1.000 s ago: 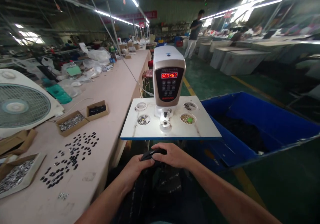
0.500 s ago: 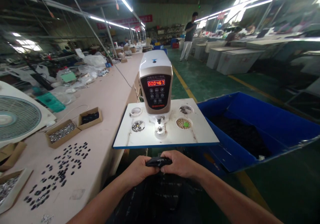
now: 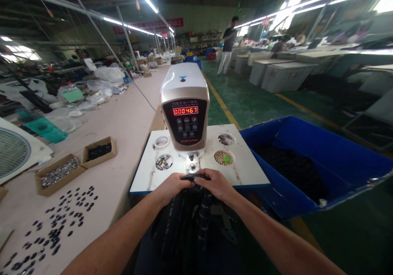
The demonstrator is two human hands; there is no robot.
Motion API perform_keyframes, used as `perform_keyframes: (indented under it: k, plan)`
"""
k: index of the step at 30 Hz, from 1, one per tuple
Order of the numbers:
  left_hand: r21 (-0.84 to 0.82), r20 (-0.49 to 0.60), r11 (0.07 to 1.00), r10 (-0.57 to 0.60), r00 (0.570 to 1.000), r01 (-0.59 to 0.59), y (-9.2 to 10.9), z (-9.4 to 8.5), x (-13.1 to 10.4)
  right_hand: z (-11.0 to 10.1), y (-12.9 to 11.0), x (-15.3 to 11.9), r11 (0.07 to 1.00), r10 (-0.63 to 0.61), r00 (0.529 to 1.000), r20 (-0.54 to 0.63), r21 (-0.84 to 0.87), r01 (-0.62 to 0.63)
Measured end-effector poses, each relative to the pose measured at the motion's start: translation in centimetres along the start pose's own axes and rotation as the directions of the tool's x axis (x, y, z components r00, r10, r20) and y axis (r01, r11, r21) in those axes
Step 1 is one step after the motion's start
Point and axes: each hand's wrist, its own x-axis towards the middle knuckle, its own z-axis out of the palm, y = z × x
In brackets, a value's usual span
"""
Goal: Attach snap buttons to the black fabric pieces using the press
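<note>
I have the left hand and the right hand side by side, fingers and thumbs pinched closed on a folded edge of black cloth; the rest hangs below them. That edge sits at the near side of the white board, just short of the machine; whether it touches the board I can't tell. The machine's head blocks my view straight ahead, its display reading 000467. Brass bits fill a cup on my right, a green piece among them. Beyond the board's right edge stands a blue bin with dark stuff inside. To my left, the table carries scattered black discs, two boxes and a fan.
</note>
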Motion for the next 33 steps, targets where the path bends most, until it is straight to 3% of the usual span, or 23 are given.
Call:
perform_keyframes:
  k: [3,15,24,33]
  plan:
    - [0.035,-0.012,0.999,0.005,1.0,-0.004,0.3,-0.4,1.4,-0.4,0.6,1.5,0.994,-0.026,0.998,-0.063,-0.108,0.019]
    - [0.208,-0.045,0.972,0.124,0.991,-0.112,2.1,-2.4,5.4,-1.6,-0.1,6.8,0.974,-0.019,0.997,-0.07,-0.225,0.002]
    - [0.242,-0.053,0.953,0.202,0.978,-0.184,2.2,-3.2,6.7,-1.8,2.0,8.9,0.977,-0.117,0.99,-0.081,-0.188,0.1]
    - [0.264,-0.08,0.948,0.204,0.976,-0.177,2.0,-3.7,7.2,-1.3,2.8,9.8,0.975,-0.132,0.989,-0.068,-0.191,0.117]
